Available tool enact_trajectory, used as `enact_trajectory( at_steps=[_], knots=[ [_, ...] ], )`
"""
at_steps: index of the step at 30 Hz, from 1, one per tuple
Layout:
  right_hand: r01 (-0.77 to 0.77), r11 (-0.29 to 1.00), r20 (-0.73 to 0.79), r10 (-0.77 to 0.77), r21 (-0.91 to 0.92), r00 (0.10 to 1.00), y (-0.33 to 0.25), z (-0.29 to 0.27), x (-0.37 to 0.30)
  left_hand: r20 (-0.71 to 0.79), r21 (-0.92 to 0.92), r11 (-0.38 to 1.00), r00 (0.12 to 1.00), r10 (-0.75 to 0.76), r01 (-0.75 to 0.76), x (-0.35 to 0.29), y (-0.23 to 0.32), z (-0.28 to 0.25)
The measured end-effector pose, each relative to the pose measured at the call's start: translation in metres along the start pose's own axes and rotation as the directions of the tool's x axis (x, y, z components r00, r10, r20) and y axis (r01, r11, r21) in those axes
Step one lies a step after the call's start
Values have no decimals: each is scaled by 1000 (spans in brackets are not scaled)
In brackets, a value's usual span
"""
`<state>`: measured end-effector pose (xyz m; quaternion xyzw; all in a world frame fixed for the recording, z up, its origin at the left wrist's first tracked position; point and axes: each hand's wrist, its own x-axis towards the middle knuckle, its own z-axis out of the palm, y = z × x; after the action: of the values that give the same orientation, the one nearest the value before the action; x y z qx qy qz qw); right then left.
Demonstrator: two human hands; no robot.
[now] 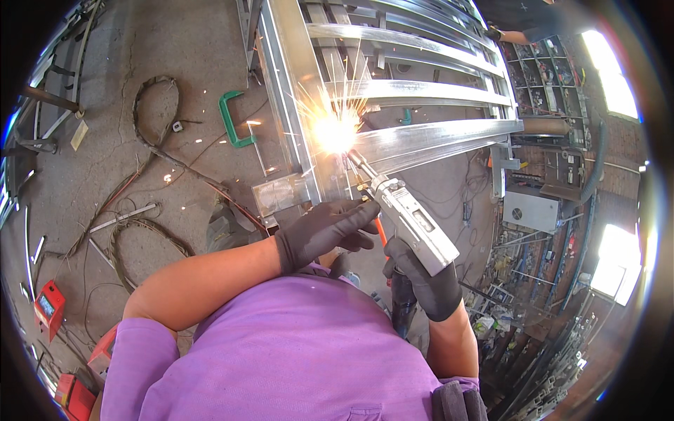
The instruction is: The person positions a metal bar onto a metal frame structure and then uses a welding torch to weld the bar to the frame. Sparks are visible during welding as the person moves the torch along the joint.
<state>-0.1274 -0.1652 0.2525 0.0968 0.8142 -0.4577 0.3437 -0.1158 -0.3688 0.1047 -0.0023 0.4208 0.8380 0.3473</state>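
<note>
My right hand (427,279), in a dark glove, is wrapped round the rear grip of a silver, boxy welding gun (421,223). The gun's narrow nozzle points up and left at a metal frame (298,91). Where the nozzle meets the frame corner, a bright glare with flying sparks (335,130) hides the joint. My left hand (328,230), also gloved, is closed with its fingertips at a brass fitting (364,189) under the gun's front. An orange tube (381,230) runs down from there between my hands.
A green C-clamp (230,121) stands left of the frame. Cables (151,144) loop over the floor at left, near red machines (49,309). Another person's arm (514,36) is at the far right of the frame. A grey box (531,212) and shelving (546,88) line the right.
</note>
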Motion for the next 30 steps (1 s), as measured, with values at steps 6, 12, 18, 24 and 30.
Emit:
enact_trajectory(
  at_steps=[6, 12, 18, 24, 30],
  knots=[
    [-11, 1000, 20, 11, -10, 1000, 4, -3, 1, 9, 16, 1000, 1000, 26, -26, -3, 5, 0],
    [3, 1000, 12, -3, -14, 1000, -1, 0, 0, -7, 8, 1000, 1000, -5, 6, -3, 6, 1],
    [53, 999, 44, -53, -7, 998, 6, -5, 0, -15, -1, 1000, 1000, -24, 24, -2, 8, 2],
    [4, 1000, -18, -5, -31, 1000, -5, 3, 0, -34, -20, 1000, 999, 10, -11, 0, 4, 0],
    [108, 994, -15, -108, -25, 994, 8, 2, 1, -26, -31, 999, 999, -35, 34, -2, 10, 2]
  ],
)
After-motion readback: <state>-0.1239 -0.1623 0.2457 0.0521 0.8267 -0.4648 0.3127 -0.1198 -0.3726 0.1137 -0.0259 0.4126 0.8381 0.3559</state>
